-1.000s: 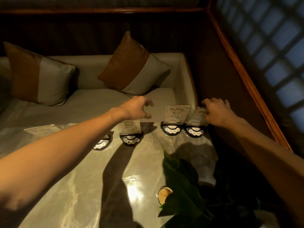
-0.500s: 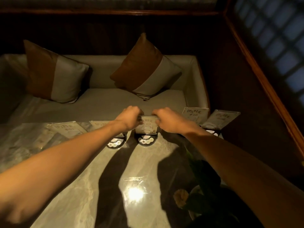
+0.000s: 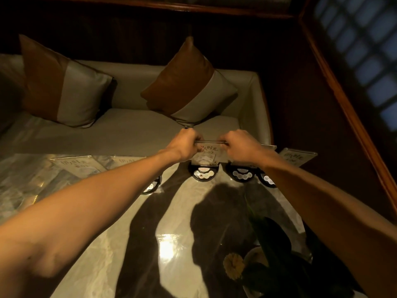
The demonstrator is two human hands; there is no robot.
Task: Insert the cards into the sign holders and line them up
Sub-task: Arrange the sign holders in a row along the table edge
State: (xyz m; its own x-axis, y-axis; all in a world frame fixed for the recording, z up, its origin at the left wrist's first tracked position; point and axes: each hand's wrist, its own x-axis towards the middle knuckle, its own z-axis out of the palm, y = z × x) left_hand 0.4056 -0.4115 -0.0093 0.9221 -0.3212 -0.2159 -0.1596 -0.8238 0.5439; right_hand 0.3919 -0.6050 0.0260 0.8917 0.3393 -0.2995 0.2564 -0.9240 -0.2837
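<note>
Both hands meet over one clear card at the far edge of a marble table: the left hand [image 3: 186,145] pinches its upper left corner with fingers curled closed, and the right hand [image 3: 237,146] pinches the upper right corner the same way. This card [image 3: 206,154], printed with dark characters and "02", stands upright with its lower edge in or just above a round black holder [image 3: 203,173]; whether it is fully seated cannot be told. To the right, two more black holders [image 3: 241,174] sit side by side, and an upright card [image 3: 297,157] shows beyond the right forearm, so that end of the row looks finished. To the left, a fourth holder [image 3: 151,186] peeks from under the left forearm with no card visible in it, and two loose cards [image 3: 79,166] lie flat on the table [image 3: 103,244]. Judging by this, the job is about half done, with at least one more card to fit and the row to straighten. A potted plant with a yellow flower [image 3: 233,265] sits at the near right, and a cushioned bench [image 3: 129,134] lies beyond the table.
</note>
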